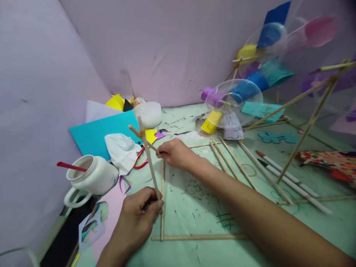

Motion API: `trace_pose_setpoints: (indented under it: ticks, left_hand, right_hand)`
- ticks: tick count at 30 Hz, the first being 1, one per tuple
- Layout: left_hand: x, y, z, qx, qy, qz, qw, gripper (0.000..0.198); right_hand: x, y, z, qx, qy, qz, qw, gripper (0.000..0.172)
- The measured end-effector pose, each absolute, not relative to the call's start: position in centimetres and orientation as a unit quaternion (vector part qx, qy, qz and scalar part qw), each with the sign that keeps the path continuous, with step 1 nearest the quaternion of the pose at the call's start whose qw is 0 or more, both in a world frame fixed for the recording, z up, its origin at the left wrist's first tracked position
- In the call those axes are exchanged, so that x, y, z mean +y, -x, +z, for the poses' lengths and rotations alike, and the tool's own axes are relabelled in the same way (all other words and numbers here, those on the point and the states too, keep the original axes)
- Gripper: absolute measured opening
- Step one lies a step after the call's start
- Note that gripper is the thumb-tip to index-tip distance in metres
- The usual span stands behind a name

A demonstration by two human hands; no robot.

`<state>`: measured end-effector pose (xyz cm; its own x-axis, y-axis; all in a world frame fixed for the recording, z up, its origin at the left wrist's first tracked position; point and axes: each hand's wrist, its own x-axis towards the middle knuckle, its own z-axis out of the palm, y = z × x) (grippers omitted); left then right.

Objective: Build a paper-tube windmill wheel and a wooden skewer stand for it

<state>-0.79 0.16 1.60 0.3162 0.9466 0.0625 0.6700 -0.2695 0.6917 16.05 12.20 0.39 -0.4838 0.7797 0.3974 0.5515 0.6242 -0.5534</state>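
Observation:
My left hand (141, 214) is closed round the lower end of a thin wooden stick (150, 165), which stands tilted above the table. Near its top a second stick (150, 145) crosses it at a joint. The free end of that crossing stick is pinched in the fingertips of my right hand (173, 152). Just beneath, a stick frame (202, 237) lies on the green table cover, with one side passing under my left fingertips. Part of the frame is hidden by my right forearm.
At left are a white mug (103, 175), tissue (121, 151), blue sheet (108, 127) and red-handled scissors (141, 163). Loose sticks (241, 165) and two markers (293, 180) lie right. Behind them stands a stick structure (308, 124) with plastic discs and coloured paper.

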Motion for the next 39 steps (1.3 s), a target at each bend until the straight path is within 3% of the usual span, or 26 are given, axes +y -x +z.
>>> trace_pose_setpoints:
  ticks: [11, 17, 32, 39]
  left_hand:
    - [0.0, 0.7, 1.7, 0.534, -0.761, 0.247, 0.275, 0.018]
    - [-0.1, 1.0, 1.7, 0.543, -0.742, 0.264, 0.291, 0.019]
    - [-0.1, 0.8, 2.0, 0.543, -0.757, 0.255, 0.258, 0.023]
    - [0.8, 0.3, 2.8, 0.565, -0.689, 0.390, 0.231, 0.020]
  right_hand:
    - [12.1, -16.0, 0.8, -0.834, 0.408, 0.194, 0.318, 0.019]
    - [12.3, -17.5, 2.4, -0.833, 0.433, 0.178, 0.296, 0.042]
    - [11.0, -17.3, 4.7, -0.823, 0.416, 0.227, 0.312, 0.022]
    - [11.0, -16.9, 4.4, -0.822, 0.430, 0.205, 0.311, 0.023]
